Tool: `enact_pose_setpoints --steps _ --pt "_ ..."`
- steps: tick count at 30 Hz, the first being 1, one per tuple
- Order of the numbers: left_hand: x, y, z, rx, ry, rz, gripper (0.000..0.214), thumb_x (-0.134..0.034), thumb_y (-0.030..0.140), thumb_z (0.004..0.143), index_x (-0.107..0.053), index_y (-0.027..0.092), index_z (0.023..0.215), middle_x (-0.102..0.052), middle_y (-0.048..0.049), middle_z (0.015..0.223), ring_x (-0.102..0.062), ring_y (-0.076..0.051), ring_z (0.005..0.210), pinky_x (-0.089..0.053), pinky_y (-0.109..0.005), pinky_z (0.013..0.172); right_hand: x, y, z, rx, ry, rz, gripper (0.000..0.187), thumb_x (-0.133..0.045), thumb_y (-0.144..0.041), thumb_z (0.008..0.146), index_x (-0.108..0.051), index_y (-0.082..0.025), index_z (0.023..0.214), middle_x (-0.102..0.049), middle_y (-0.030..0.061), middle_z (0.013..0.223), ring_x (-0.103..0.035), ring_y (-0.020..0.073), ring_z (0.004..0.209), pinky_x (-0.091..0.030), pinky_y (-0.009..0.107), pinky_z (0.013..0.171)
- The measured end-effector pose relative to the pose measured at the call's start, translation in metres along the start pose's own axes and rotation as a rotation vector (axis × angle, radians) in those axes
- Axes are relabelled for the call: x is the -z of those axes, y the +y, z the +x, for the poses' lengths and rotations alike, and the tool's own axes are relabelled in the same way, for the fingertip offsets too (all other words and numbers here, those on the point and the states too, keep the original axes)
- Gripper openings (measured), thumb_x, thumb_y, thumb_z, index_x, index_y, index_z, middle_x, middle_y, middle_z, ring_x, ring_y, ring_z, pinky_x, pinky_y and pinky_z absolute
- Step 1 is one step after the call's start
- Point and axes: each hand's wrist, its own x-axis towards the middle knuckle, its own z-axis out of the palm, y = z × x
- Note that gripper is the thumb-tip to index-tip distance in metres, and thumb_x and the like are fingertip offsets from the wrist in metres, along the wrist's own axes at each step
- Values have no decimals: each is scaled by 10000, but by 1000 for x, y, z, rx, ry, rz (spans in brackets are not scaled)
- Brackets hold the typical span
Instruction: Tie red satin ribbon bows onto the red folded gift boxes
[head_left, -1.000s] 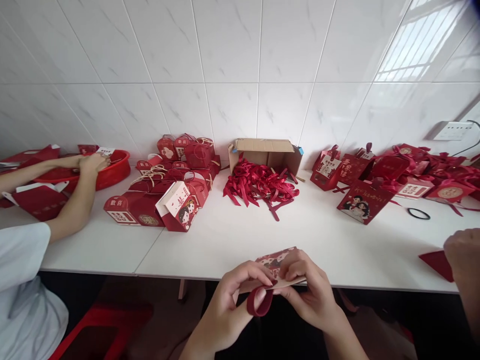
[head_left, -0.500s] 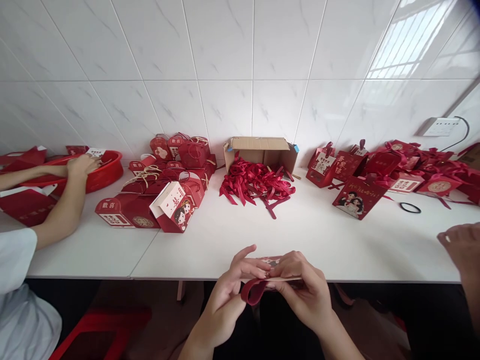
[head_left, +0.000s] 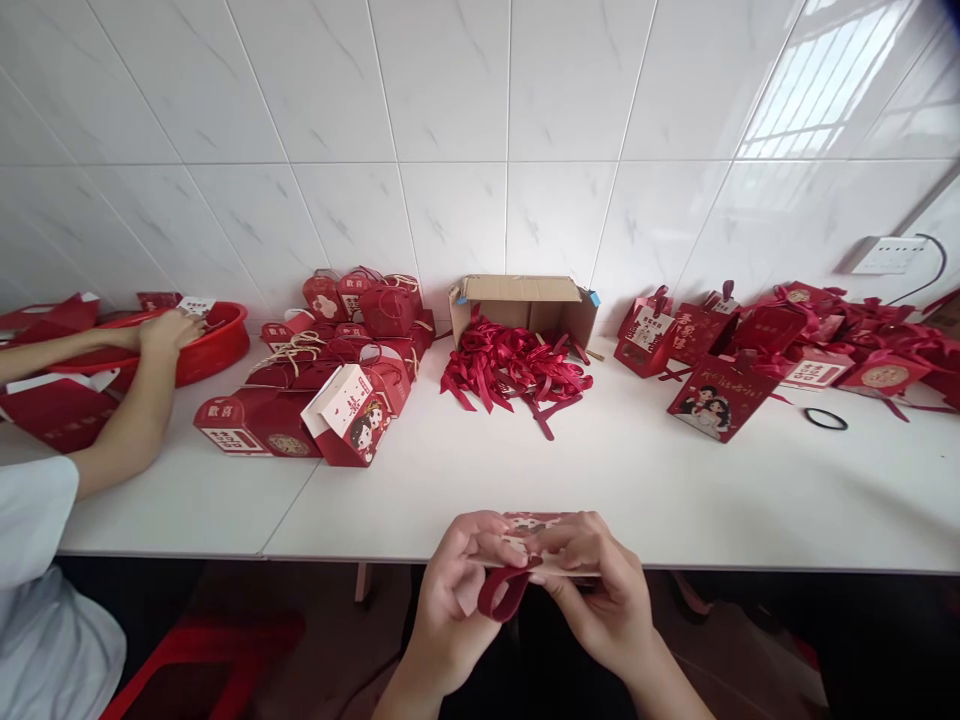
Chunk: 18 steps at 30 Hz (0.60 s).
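Just past the table's front edge, my left hand (head_left: pixel 459 590) and my right hand (head_left: pixel 604 580) grip a small red and white paper gift box (head_left: pixel 536 520) from either side. A dark red ribbon loop (head_left: pixel 504 595) sticks out toward me from the box's near edge, between my hands. My left fingers are curled over the top beside the loop. On the right, my thumb and fingers pinch the box's near edge. Much of the box, and where the ribbon passes through it, is hidden by my fingers.
Loose red ribbons (head_left: pixel 514 365) spill from a cardboard box (head_left: pixel 525 289) by the wall. Red gift boxes (head_left: pixel 274 425) are stacked at left; ribboned boxes (head_left: pixel 720 400) stand at right near a black ring (head_left: pixel 826 419). A co-worker's arm (head_left: pixel 139 420) reaches into a red basin (head_left: pixel 214 345).
My left fingers have come down from a raised position and closed on the box. Another person's hand at the right edge has left the view.
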Motion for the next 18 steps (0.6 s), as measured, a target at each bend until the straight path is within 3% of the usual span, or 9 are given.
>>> enact_pose_setpoints --steps 6,9,14,18 --pt "4 -3 0 -65 -66 70 192 -705 163 732 -568 200 862 -562 -31 832 -561 -170 875 -483 -291 809 -2 -1 -1 32 83 4 209 -633 -89 796 -494 -234 853 -657 19 750 -582 179 636 -447 352 614" --pt "-1 -2 1 -51 -19 62 205 -712 183 725 -531 202 820 -539 -21 811 -550 -153 833 -487 -269 780 -4 -1 -1 34 115 12 195 -627 -100 800 -481 -227 826 -636 15 720 -560 169 620 -438 339 600" --pt "-9 0 2 25 17 54 299 -770 250 656 -531 202 829 -538 -14 851 -598 -159 828 -497 -267 788 -10 4 -7 -115 186 62 219 -643 -136 797 -445 -228 777 -610 5 695 -551 159 612 -456 306 574" --pt "-9 2 3 56 26 94 240 -748 271 694 -557 199 822 -556 -21 853 -624 -171 844 -509 -267 794 -17 11 -15 -186 256 148 239 -676 -163 785 -448 -228 759 -595 1 701 -565 158 636 -489 290 586"
